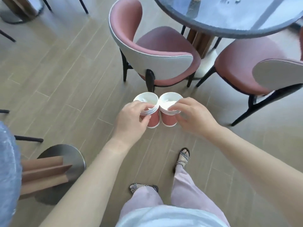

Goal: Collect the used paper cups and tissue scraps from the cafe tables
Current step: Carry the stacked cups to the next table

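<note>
Two stacks of pink paper cups with white rims are held side by side in front of me, above the floor. My left hand [131, 118] grips the left cup stack [153, 119], thumb over its rim. My right hand [193, 117] grips the right cup stack [168, 119] the same way. White tissue scraps [169, 101] lie inside the top cup of each stack. The rims of the two stacks touch. On the round grey table [229, 25] at the top right lie a few small white scraps [237, 0], blurred.
Two pink chairs [155, 46] [249, 66] stand at the round table, right ahead of me. Another table's metal base [62, 169] and edge are at the lower left. Wooden floor lies between. My sandalled feet show below.
</note>
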The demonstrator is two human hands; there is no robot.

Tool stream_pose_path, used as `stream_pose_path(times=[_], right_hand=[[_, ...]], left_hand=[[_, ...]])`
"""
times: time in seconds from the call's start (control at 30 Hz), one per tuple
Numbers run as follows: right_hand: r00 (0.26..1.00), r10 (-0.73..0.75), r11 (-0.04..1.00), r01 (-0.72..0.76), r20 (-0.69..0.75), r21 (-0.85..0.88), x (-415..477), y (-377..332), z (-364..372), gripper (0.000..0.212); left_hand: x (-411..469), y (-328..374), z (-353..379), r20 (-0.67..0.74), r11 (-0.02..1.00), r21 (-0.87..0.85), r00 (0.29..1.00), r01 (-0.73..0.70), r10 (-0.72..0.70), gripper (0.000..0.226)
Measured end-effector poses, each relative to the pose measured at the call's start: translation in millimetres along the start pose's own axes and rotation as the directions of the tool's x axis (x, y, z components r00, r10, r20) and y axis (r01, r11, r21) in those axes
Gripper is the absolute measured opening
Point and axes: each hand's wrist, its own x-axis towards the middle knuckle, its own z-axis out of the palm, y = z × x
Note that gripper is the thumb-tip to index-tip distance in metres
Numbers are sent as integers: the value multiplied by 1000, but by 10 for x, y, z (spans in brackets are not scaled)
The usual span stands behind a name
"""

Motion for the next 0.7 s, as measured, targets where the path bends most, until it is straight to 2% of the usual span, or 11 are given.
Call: stream_pose_path(times=[0.23,0.53,0.7], right_hand=[[995,61,998,-62,-72,0,-138,468,-560,32],[979,127,988,-140,-159,-72,-288,1562,-1446,30],[969,121,988,-139,-215,-70,-271,2035,-1805,24]], left_hand=[[459,584,282,68,999,-9,996,-54,54,26],[1331,1567,1055,128,982,-16,973,-190,191,24],[1701,1936,1313,107,971,-83,966,-226,234,25]])
